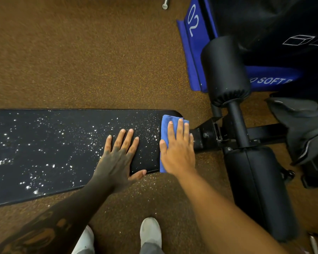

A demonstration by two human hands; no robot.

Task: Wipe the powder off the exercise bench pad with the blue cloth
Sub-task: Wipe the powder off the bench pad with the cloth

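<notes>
The black exercise bench pad (53, 125) runs from the left edge to the middle, speckled with white powder (44, 149) over most of its surface. A folded blue cloth (165, 127) lies on the pad's right end. My right hand (178, 149) presses flat on the cloth, fingers together and pointing away from me. My left hand (119, 156) rests flat on the pad just left of the cloth, fingers spread, thumb hooked over the near edge. It holds nothing.
The bench's black metal frame (207, 134) and two foam roller pads (226, 70) stand to the right. A blue and black soft box (195, 43) sits at the back right. Dark fabric (305, 125) lies at far right. Brown speckled floor surrounds the bench; my white shoes (150, 230) are below.
</notes>
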